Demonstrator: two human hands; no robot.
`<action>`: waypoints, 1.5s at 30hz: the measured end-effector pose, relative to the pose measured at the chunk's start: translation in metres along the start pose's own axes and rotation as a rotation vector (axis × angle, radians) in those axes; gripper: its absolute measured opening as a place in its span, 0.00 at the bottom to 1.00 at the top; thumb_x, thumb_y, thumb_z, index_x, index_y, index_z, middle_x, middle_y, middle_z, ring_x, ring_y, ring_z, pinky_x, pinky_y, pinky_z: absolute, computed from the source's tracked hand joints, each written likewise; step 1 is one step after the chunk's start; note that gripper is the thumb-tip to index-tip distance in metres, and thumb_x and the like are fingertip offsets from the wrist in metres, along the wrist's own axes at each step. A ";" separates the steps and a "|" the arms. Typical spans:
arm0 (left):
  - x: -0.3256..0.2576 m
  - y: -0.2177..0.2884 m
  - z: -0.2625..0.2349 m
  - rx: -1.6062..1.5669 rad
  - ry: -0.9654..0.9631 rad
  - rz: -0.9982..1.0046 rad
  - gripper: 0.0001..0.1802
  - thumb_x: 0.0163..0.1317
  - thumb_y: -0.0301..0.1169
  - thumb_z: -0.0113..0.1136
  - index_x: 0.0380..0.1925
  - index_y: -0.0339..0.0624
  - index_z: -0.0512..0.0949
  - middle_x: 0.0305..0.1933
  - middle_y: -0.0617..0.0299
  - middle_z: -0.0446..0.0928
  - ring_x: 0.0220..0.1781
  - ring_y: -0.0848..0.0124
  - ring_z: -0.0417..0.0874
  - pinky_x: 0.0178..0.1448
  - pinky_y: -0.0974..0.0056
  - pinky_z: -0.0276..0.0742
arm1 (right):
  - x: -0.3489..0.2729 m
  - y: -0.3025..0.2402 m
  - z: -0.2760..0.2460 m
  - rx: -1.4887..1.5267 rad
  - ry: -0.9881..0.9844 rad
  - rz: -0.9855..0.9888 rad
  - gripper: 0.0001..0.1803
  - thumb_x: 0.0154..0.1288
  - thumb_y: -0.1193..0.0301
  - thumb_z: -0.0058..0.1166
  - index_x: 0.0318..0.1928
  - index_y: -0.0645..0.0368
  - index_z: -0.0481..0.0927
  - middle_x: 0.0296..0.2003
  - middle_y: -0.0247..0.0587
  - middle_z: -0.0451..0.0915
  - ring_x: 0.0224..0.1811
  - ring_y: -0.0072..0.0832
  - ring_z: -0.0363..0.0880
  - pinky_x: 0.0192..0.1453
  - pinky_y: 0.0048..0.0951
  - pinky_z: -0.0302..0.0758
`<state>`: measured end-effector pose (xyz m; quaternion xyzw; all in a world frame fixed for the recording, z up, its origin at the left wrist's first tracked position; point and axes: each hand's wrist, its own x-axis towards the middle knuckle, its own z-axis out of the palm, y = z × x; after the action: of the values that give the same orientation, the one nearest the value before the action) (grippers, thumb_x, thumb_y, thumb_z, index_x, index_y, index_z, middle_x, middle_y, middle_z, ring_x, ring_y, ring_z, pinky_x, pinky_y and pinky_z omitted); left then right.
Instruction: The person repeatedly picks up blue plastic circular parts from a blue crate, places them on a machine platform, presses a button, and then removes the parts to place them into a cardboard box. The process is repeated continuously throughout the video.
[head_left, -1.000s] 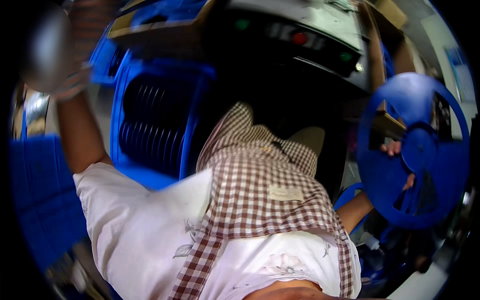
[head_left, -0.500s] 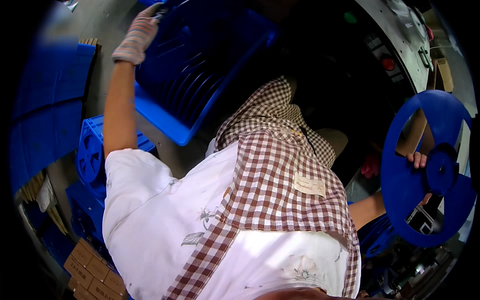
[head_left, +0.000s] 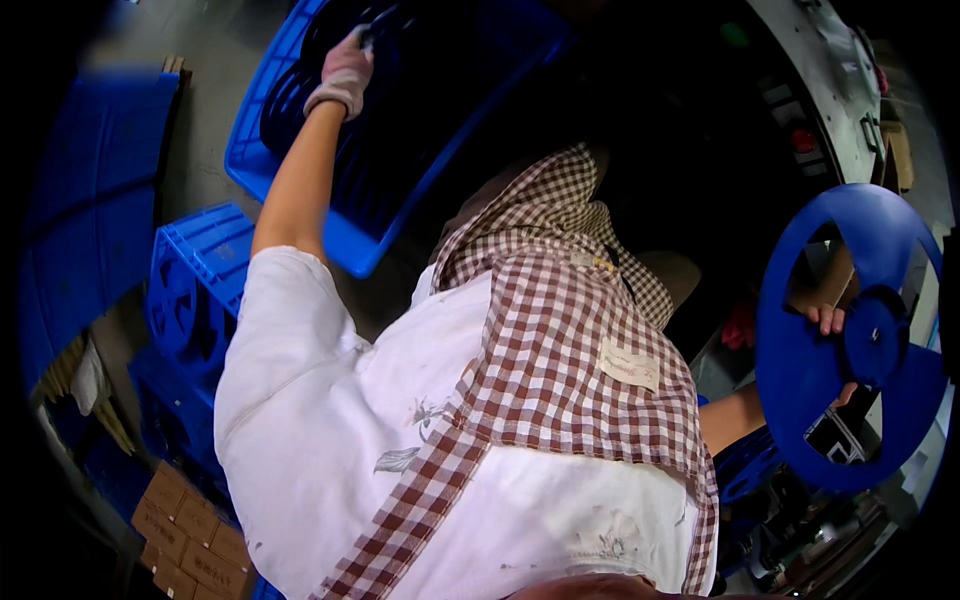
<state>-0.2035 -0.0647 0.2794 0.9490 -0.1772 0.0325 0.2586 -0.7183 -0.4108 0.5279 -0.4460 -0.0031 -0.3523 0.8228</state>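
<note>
Right fingers (head_left: 834, 320) clamp a blue reel (head_left: 860, 215); left fingers (head_left: 350, 55) (closed? can't tell) seemingly reach into the crate (head_left: 355, 245) beneath; next needs firm grasp.

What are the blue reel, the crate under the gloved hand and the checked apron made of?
The blue reel looks like hard plastic, smooth with a soft sheen: light makes a pale patch on it. The crate is probably plastic too, semi-glossy, with moulded-looking ribs in its wall. The checked apron seems matt woven cloth, maybe cotton, because it folds softly.
</note>
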 end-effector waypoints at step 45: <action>-0.115 0.383 -0.221 -0.363 0.125 0.966 0.15 0.57 0.20 0.59 0.46 0.36 0.76 0.41 0.54 0.80 0.40 0.58 0.82 0.46 0.60 0.79 | 0.057 0.093 0.034 0.059 0.205 0.087 0.36 0.61 0.49 0.45 0.58 0.69 0.69 0.55 0.52 0.75 0.56 0.37 0.72 0.61 0.37 0.68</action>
<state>-0.4395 -0.2248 0.6363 0.6951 -0.5821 0.1733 0.3846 -0.6112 -0.3854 0.4987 -0.3830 0.0899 -0.3597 0.8461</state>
